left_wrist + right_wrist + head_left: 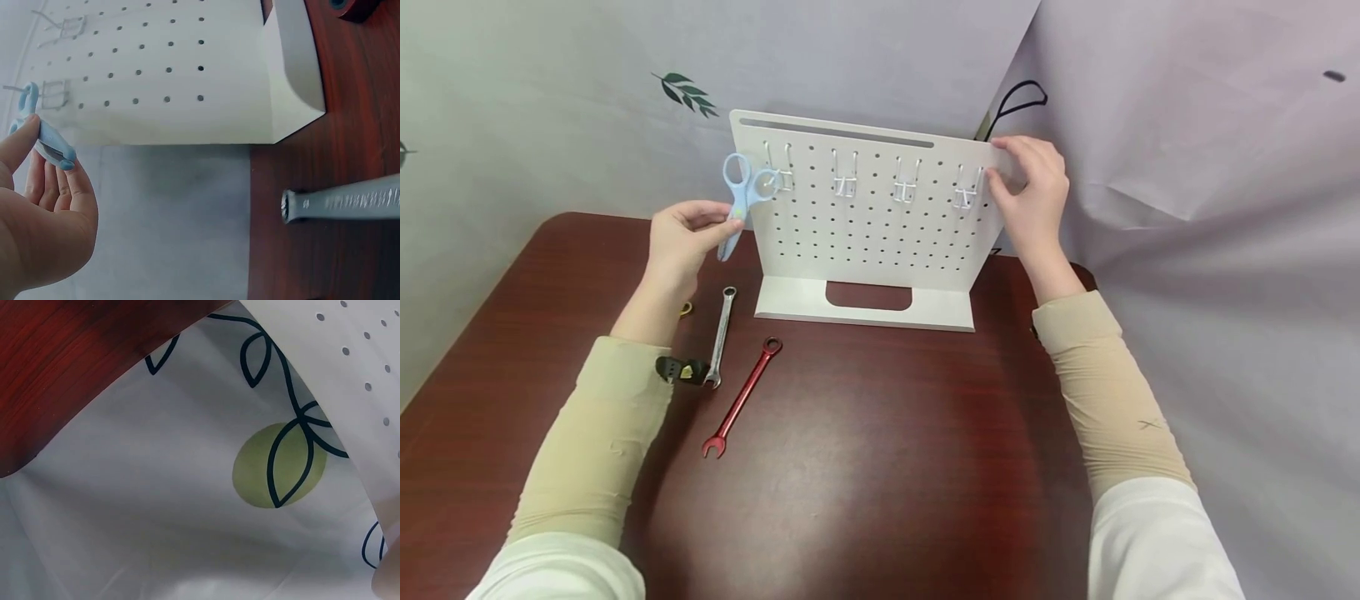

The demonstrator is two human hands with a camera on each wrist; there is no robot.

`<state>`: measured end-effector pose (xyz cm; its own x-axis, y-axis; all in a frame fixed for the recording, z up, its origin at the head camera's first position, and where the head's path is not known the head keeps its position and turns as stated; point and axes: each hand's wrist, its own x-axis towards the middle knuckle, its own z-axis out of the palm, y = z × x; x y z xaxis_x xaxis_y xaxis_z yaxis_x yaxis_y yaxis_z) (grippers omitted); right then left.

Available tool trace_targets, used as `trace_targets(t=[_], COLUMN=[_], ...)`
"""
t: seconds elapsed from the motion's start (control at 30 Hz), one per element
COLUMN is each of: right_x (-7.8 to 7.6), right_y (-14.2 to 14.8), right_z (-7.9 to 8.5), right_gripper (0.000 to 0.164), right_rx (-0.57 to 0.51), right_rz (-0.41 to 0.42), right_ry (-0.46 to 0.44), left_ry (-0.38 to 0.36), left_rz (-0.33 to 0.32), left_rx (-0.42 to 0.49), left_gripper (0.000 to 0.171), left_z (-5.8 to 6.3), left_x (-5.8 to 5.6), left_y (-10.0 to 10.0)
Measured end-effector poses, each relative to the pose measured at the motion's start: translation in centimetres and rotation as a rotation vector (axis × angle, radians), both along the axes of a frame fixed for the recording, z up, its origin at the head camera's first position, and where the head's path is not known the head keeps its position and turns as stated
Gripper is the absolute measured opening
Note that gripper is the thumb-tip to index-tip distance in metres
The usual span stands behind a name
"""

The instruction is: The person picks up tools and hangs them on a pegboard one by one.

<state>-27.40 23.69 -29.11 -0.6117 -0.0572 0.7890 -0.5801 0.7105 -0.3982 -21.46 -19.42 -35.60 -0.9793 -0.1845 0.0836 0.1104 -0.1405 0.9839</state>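
Fingers (703, 218) pinching scissors (739, 200), other hand (1033, 196) gripping pegboard (865, 225).

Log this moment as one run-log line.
left hand: pinches blue scissors at leftmost hook | right hand: grips pegboard upper right corner | table: silver wrench, red wrench

We see a makeshift workbench: a white pegboard (868, 218) between our hands, wrenches (721, 336) by our left forearm, cloth-draped walls behind.

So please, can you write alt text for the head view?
A left hand holds blue scissors at the leftmost hook of a white pegboard, while the right hand grips its top right corner. Two wrenches lie on the table.
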Motion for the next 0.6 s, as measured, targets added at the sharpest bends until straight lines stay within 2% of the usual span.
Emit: trace_targets(t=[0.3,0.5,0.6], right_x=[0.0,-0.2,-0.3], right_y=[-0.2,-0.2,-0.2], right_z=[-0.5,-0.5,-0.5], right_gripper=[0.027,0.027,0.027], right_rx=[-0.036,-0.051,-0.055], right_rz=[-0.006,0.013,0.015], right_ry=[0.044,0.044,0.039], left_ry=[-0.041,-0.035,-0.028], left_rz=[0.009,0.011,0.007], left_rx=[0.006,0.019,-0.013], left_gripper=[0.027,0.029,0.029], left_z=[-1.5,-2.1,-2.3], left_x=[-1.4,-1.9,-2.1], left_y=[1.5,2.3,2.7])
